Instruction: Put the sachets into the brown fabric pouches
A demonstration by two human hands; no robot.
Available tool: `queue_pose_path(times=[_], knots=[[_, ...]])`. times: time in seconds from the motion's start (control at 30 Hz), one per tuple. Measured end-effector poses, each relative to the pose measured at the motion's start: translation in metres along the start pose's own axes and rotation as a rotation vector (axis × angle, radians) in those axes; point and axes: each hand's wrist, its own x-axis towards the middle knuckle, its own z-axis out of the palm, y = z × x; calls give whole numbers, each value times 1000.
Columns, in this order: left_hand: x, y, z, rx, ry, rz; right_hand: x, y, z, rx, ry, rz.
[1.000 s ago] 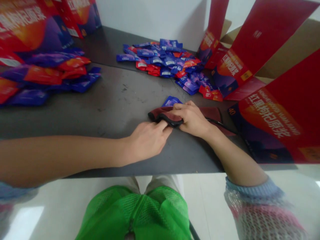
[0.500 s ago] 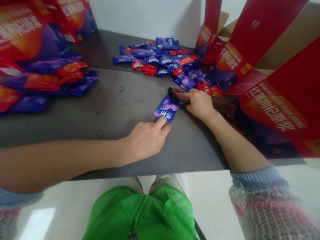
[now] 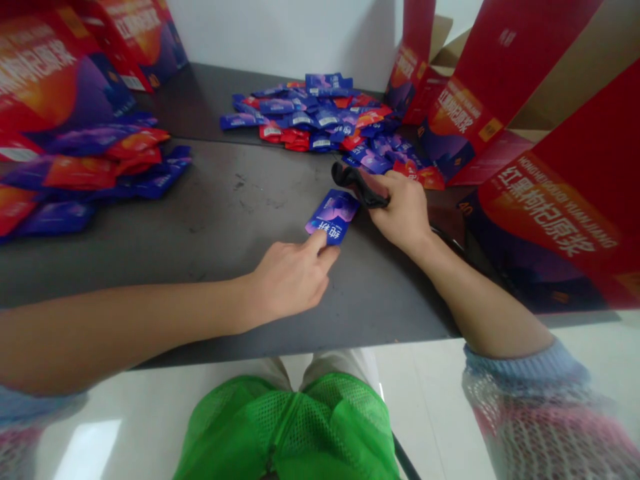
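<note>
Now my left hand pinches the sachet; my right hand clutches a cloth beside it. Right of the sachet stand open boxes, their depths hidden from me.

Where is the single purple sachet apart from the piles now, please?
In the head view, the purple sachet is just right of centre, its near end at the left grip, below and left of the maroon cloth.

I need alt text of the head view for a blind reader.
A person's left grip holds a blue packet; the right grip, a black-edged maroon cloth. Packet piles and red boxes are on a gray table.
</note>
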Motion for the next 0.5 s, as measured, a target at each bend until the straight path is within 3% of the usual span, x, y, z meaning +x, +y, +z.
queue_pose_path(times=[0.2,0.4,0.5], knots=[[0,1,1,28,17,27,-4,-10,-1,-36,-231,-97],[-2,0,1,44,84,91,-8,-14,-17,69,-489,-367],[-3,0,1,27,108,94,-9,-17,-20,142,-533,-446]])
